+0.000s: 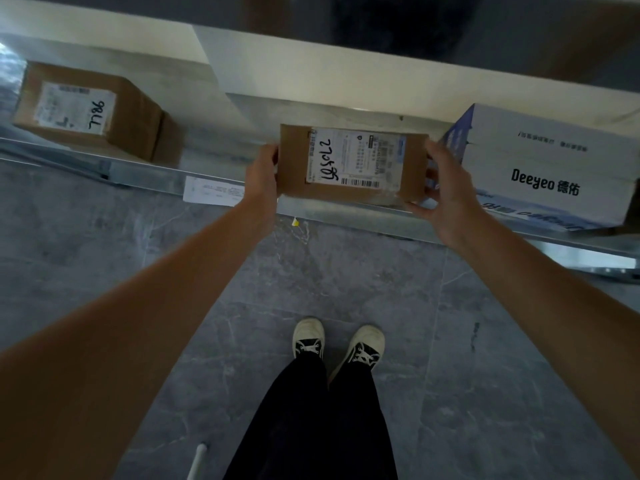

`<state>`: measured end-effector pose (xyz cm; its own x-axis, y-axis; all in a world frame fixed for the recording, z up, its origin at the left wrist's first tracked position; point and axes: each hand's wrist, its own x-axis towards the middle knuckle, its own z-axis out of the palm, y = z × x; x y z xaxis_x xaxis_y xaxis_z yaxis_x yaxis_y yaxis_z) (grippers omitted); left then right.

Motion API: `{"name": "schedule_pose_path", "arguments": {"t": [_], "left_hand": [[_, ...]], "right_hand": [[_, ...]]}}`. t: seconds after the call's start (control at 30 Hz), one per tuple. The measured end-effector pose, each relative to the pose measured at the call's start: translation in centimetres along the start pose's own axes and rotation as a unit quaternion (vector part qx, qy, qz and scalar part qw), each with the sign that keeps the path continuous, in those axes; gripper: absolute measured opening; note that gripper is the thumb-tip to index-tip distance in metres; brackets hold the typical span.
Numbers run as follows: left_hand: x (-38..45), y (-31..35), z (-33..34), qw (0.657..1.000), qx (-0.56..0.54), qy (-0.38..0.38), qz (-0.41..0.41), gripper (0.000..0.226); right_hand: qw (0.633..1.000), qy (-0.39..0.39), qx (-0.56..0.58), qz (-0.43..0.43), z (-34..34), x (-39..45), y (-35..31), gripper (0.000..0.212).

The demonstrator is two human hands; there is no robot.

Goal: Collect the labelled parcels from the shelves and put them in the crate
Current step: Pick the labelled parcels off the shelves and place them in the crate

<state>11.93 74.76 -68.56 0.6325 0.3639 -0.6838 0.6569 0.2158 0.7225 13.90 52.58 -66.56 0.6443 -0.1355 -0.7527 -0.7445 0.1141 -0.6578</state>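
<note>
A small brown cardboard parcel (353,162) with a white shipping label and handwritten digits sits at the front edge of the metal shelf (145,174). My left hand (261,181) grips its left end. My right hand (446,192) grips its right end, thumb under the near corner. A second brown labelled parcel (90,109) rests on the same shelf at the far left, apart from both hands. The crate is not in view.
A large white box printed "Deeyeo" (550,168) stands on the shelf right beside my right hand. A white paper tag (211,192) hangs on the shelf's front rail. Grey tiled floor (138,306) lies below, with my two shoes (337,342) close to the shelf.
</note>
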Motion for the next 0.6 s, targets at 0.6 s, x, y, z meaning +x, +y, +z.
{"name": "schedule_pose_path", "arguments": {"t": [0.6], "left_hand": [[2.3, -0.5, 0.2, 0.956, 0.262, -0.013, 0.130, 0.040]], "right_hand": [[0.966, -0.051, -0.215, -0.132, 1.1, 3.2, 1.9, 0.056]]}}
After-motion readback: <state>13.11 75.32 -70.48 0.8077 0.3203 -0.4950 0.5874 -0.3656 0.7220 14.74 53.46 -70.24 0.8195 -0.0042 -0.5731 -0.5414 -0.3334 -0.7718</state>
